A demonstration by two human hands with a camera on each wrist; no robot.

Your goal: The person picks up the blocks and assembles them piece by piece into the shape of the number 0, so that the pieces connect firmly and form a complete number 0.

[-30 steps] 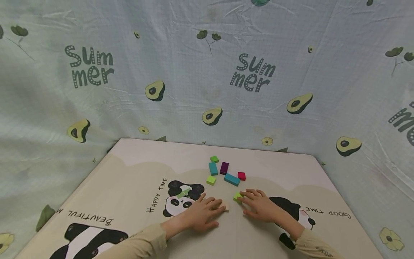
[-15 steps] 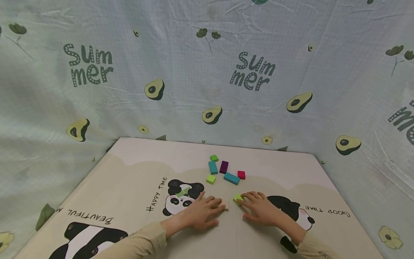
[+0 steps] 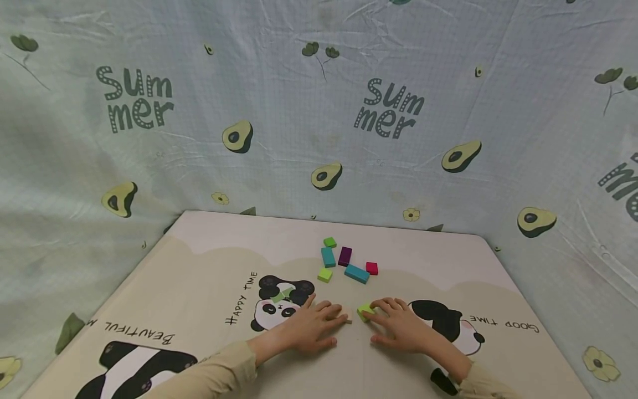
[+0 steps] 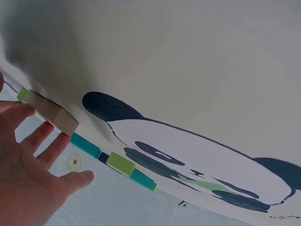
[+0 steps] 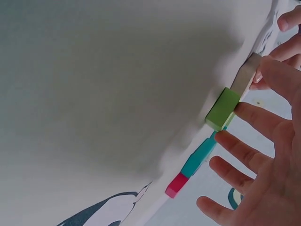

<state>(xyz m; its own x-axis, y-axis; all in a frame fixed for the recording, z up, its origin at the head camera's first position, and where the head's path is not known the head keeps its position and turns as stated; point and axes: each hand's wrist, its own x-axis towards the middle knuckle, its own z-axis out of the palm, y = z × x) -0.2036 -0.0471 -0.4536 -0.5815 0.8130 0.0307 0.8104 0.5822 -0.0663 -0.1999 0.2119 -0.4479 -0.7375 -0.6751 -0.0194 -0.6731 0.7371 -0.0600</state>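
My left hand (image 3: pixel 314 327) is spread low over the table, and its fingertips touch a plain wooden block (image 4: pixel 51 112). Most of that block lies under the fingers in the head view. To its right, my right hand (image 3: pixel 401 326) touches a lime green block (image 3: pixel 365 312) with its fingertips. In the right wrist view the green block (image 5: pixel 223 109) sits in front of straight fingers, close to the wooden block (image 5: pixel 245 75), and the thumb is apart from the green block.
Farther back lie two teal blocks (image 3: pixel 356 274), a purple block (image 3: pixel 345 256), a red block (image 3: pixel 371 268) and two more green blocks (image 3: pixel 325 275). The table (image 3: pixel 209 238) has printed pandas. A patterned cloth (image 3: pixel 279 111) hangs behind it.
My right hand has moved slightly left and nearer, and the lime green block has shifted with it toward the wooden block. My left hand stays in place.
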